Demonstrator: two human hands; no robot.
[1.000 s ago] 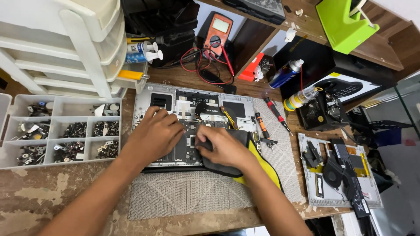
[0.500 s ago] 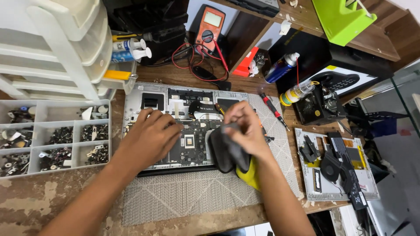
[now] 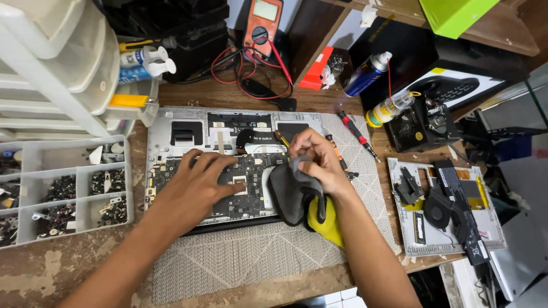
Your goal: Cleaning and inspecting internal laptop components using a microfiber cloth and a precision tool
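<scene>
On a woven grey mat [image 3: 240,256], an opened laptop [image 3: 228,165] lies with its dark circuit board bare, the left hand [image 3: 197,185] pressing flat with fingers spread while the right hand [image 3: 319,162] pinches a soft grey-and-yellow cloth [image 3: 302,202].

Two bare forearms, no sleeves, left hand [image 3: 197,182], right hand [image 3: 319,162], no gloves, no rings

Illumination: bright, even, diffuse overhead light. Shadows: soft and short beneath the left hand [image 3: 197,182] and right hand [image 3: 319,162]. Focus: sharp at centre. Wide-angle distortion bends the edges; mild glare on white drawers [image 3: 51,63]
</scene>
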